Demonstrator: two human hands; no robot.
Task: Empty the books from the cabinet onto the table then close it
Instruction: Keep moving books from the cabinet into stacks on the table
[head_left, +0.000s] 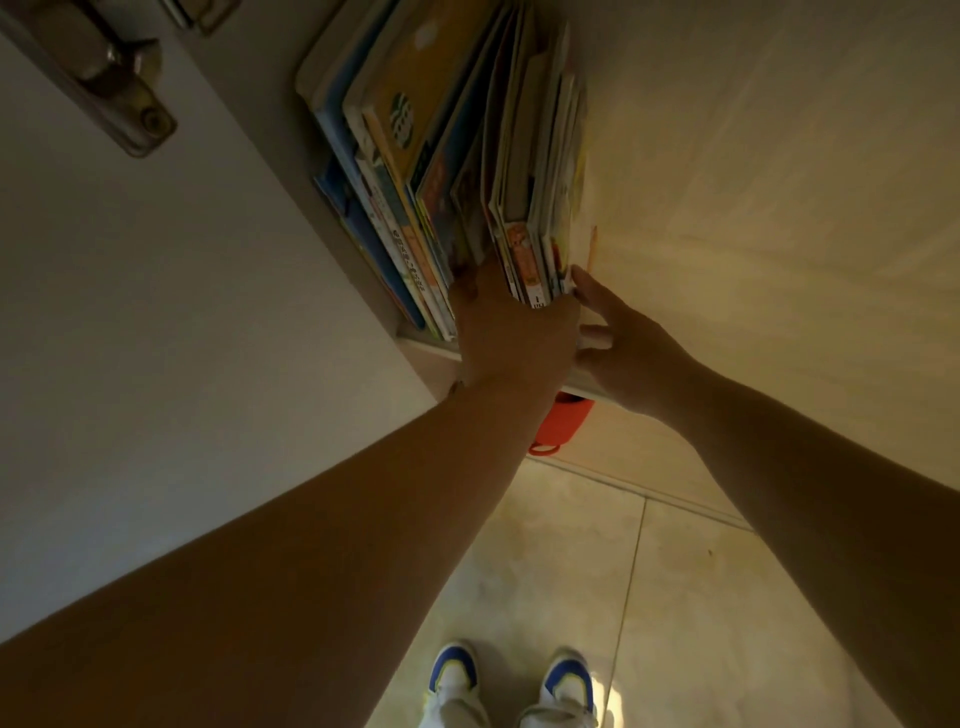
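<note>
Between the fingers of both hands, a clutch of thin books (535, 244) is being gathered on the cabinet shelf (431, 347). The left hand (511, 332) is being pushed into a gap in the row, its fingers hidden among the spines, so their closure cannot be told. The right hand (623, 348) is being held spread, fingertips touching the outer book, nothing gripped. More books (395, 171) are standing beyond the left fingers. Judged, the emptying step is being carried out; next, both palms probably need pressing together before lifting.
</note>
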